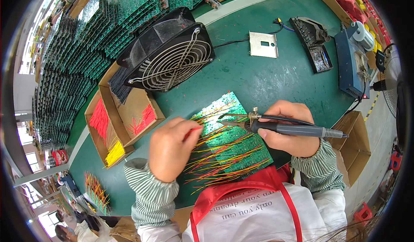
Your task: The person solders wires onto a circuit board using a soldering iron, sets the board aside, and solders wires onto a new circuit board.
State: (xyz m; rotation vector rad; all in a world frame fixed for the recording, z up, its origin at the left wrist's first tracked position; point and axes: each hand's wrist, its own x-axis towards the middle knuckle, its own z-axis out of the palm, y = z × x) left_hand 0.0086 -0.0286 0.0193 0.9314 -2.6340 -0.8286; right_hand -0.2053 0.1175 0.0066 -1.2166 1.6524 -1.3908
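Observation:
A green circuit board (pixel 230 99) lies on the bench in front of me, with rows of thin red, yellow and black wires (pixel 207 161) fanning out over its left edge. My right hand (pixel 297 146) grips a grey-handled soldering iron (pixel 297 130) that has a brass-fitted feed tube along its top. The iron's tip points left, over the upper part of the board. At the board's left edge, my left hand (pixel 168 149) is closed in a pinch with a short red wire (pixel 194 130) at its fingertips. Whether the tip touches the board, I cannot tell.
A black fan (pixel 172 61) stands beyond the board. Left of it, a cardboard box (pixel 125 136) holds red, yellow and black wires. Stacked circuit boards (pixel 73 65) fill the far left. At right sit a metal plate (pixel 263 45), a black tray (pixel 312 48) and a blue soldering station (pixel 350 63).

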